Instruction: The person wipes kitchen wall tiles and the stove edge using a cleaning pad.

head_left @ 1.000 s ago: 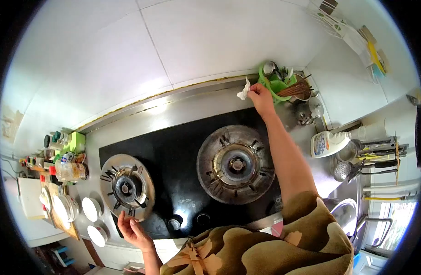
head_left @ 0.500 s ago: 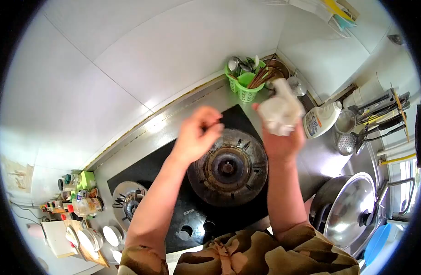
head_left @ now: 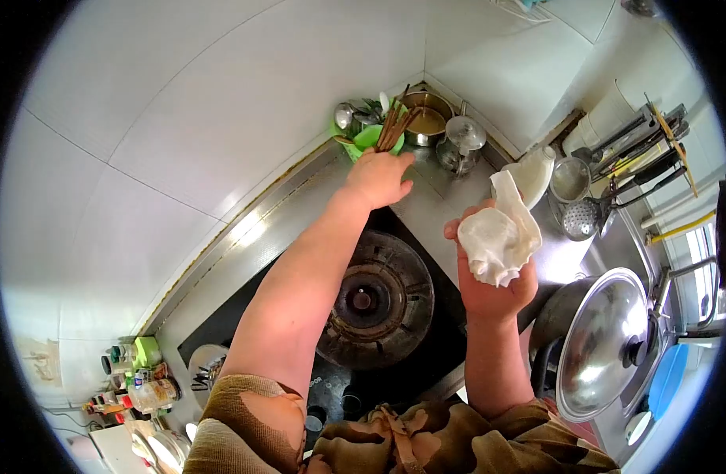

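My left hand (head_left: pixel 381 182) reaches out at the front of the green utensil basket (head_left: pixel 368 138). Its thumb and one finger stand apart, while the other fingers are partly hidden; whether they touch the basket I cannot tell. Brown chopsticks (head_left: pixel 395 130) and a metal spoon (head_left: pixel 344 116) stick up from the basket. On the right, my right hand (head_left: pixel 497 296) is closed around a crumpled white cloth (head_left: pixel 493 241), held up over the counter. One end of the cloth rises above the fingers. Below my left forearm lies the gas burner (head_left: pixel 363 299).
Behind the basket stand a metal pot (head_left: pixel 427 118) and a lidded glass jug (head_left: pixel 462 142). A white bottle (head_left: pixel 532 175) is behind the cloth. Ladles and a skimmer (head_left: pixel 581 219) hang at right, above a large lidded pan (head_left: pixel 604 344). Condiment jars (head_left: pixel 153 393) crowd the far left.
My left hand has moved forward from above the burner to the green basket. My right hand still holds the white cloth, now lower in view. The whole view has shifted slightly.
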Available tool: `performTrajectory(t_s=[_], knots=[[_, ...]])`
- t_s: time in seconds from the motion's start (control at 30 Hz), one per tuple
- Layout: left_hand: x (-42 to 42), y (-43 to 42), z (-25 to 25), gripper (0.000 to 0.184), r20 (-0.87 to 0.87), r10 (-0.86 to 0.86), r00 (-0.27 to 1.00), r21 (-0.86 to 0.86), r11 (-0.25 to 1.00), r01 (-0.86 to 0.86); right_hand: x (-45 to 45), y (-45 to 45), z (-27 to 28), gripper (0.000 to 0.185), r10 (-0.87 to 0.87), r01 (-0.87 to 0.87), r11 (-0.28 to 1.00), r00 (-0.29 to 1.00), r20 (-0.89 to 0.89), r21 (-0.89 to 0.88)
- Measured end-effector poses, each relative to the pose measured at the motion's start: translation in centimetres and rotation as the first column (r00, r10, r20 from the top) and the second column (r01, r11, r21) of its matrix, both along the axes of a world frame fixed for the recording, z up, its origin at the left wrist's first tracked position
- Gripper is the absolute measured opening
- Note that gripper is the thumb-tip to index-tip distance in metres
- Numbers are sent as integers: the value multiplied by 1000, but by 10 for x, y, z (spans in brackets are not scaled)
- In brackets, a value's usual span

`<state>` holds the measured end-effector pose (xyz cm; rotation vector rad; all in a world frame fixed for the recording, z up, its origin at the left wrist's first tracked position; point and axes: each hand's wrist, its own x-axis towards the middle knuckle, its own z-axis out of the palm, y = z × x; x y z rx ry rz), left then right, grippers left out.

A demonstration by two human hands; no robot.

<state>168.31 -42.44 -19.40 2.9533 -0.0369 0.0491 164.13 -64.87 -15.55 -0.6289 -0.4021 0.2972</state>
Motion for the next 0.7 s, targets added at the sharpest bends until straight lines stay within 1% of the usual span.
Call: performTrajectory(t_s=[0.03, 0.07, 0.13, 0.2, 0.27, 0.3, 0.37, 0.5, 0.57, 0.6, 0.63, 0.67, 0.7], knots=[[4, 0, -2, 44, 35, 9, 999, -28, 1000, -8, 3, -1, -3, 69, 53, -58, 997, 995, 80, 60], [7, 0, -3, 45, 72, 18, 997, -55, 998, -14, 3, -2, -3, 69, 51, -56, 997, 996, 79, 61], [11, -7, -5, 46, 88, 38, 995, -53, 998, -33, 3, -5, -1, 69, 35, -41, 998, 991, 128, 44], [13, -15, -6, 47, 103, 66, 993, -48, 997, -61, 2, -7, -2, 68, 30, -36, 998, 992, 125, 46], [14, -23, -6, 47, 115, 120, 986, -111, 988, -107, 2, -8, -3, 68, 29, -35, 998, 992, 119, 46], [13, -26, -5, 47, 114, 121, 986, -112, 988, -109, 2, -9, -4, 67, 27, -31, 998, 995, 100, 46], [12, -29, -3, 34, 140, 157, 978, -145, 980, -137, 2, -10, -8, 65, 22, -26, 999, 996, 82, 46], [11, -33, -1, 34, 158, 190, 969, -193, 968, -158, 4, -12, -11, 62, 1, -6, 996, 998, 59, 84], [10, -36, 0, 36, 168, 205, 964, -167, 970, -178, 2, -14, -9, 61, -3, -2, 995, 999, 54, 95], [9, -39, 2, 36, 165, 205, 965, -164, 970, -178, 0, -15, -5, 62, -39, 37, 997, 999, 28, 69], [9, -44, 3, 42, 152, 207, 966, -192, 965, -176, -2, -16, -1, 63, -76, 76, 996, 997, 2, 40], [9, -49, 3, 49, 138, 209, 968, -220, 960, -175, -3, -16, 3, 63, -76, 76, 996, 997, -1, 41], [10, -52, -3, 49, 153, 192, 969, -262, 954, -147, -3, -17, 7, 64, -90, 87, 994, 995, 40, 65]])
